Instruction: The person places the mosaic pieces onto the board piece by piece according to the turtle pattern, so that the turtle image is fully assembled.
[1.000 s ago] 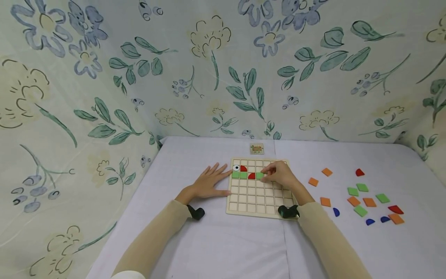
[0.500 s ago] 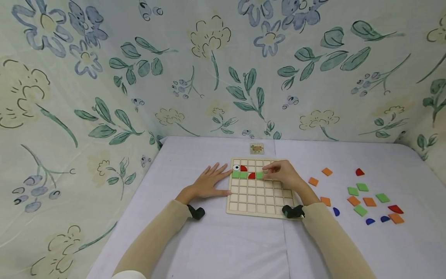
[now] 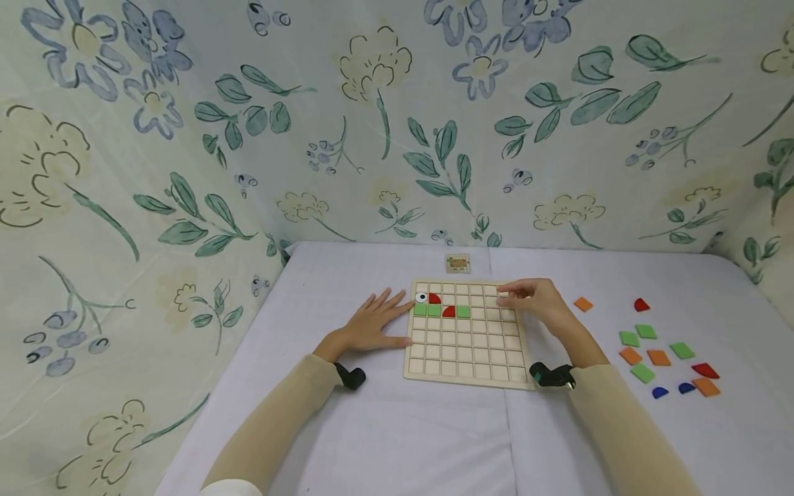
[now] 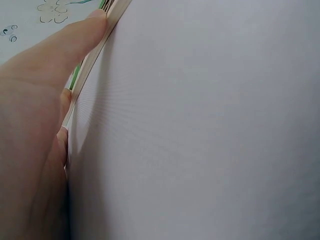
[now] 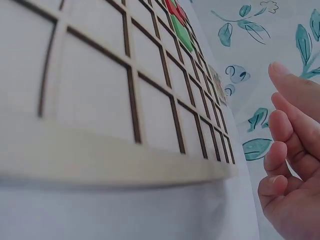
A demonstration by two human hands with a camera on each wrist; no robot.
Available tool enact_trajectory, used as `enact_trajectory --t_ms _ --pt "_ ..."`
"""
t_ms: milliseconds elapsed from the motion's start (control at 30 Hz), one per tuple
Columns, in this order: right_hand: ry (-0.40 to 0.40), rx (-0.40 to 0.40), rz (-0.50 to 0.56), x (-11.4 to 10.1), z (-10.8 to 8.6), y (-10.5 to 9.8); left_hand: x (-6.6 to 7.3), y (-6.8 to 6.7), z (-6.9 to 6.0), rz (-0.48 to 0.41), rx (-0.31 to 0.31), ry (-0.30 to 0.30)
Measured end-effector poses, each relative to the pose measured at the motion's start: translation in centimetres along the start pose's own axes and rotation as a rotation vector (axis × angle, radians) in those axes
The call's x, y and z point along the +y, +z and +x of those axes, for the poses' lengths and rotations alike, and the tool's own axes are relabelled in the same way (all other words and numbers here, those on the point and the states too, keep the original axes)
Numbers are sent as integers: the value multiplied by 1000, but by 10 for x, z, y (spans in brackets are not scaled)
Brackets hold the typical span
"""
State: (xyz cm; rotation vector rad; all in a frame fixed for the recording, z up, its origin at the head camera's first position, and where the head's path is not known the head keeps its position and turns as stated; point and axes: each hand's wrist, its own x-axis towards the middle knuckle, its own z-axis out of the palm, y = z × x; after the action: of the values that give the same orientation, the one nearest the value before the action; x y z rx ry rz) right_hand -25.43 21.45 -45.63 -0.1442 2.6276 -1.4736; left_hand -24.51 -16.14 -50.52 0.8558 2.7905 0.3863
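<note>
A wooden grid board (image 3: 466,355) lies on the white-covered table. In its upper left cells sit a round eye tile (image 3: 422,297), two red quarter-round tiles (image 3: 449,312) and three green square tiles (image 3: 463,312). My left hand (image 3: 371,325) rests with spread fingers at the board's left edge; in the left wrist view its thumb (image 4: 75,47) touches the wooden rim. Over the board's upper right corner is my right hand (image 3: 536,303), its fingers loosely bent. Nothing shows between those fingers (image 5: 280,125) in the right wrist view.
Loose tiles lie right of the board: orange squares (image 3: 659,357), green squares (image 3: 681,350), red pieces (image 3: 641,304) and blue half-rounds (image 3: 660,393). A small pattern card (image 3: 458,264) lies behind the board. Floral cloth (image 3: 397,138) hangs behind the table.
My right hand has left the rightmost green square tile, which stays in its cell, and has moved right to the board's corner. The left hand has stayed in place.
</note>
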Motion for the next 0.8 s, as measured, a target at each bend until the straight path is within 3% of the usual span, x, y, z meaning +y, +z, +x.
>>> enact_trajectory --t_ms 333,533,800 --pt "17 55 -32 21 -19 -36 1 0 0 -12 -7 -7" --pt "49 112 -72 37 -31 -48 2 -1 0 -17 -9 -4" --pt "130 117 -81 55 -44 -56 1 0 -1 -8 -10 -10"
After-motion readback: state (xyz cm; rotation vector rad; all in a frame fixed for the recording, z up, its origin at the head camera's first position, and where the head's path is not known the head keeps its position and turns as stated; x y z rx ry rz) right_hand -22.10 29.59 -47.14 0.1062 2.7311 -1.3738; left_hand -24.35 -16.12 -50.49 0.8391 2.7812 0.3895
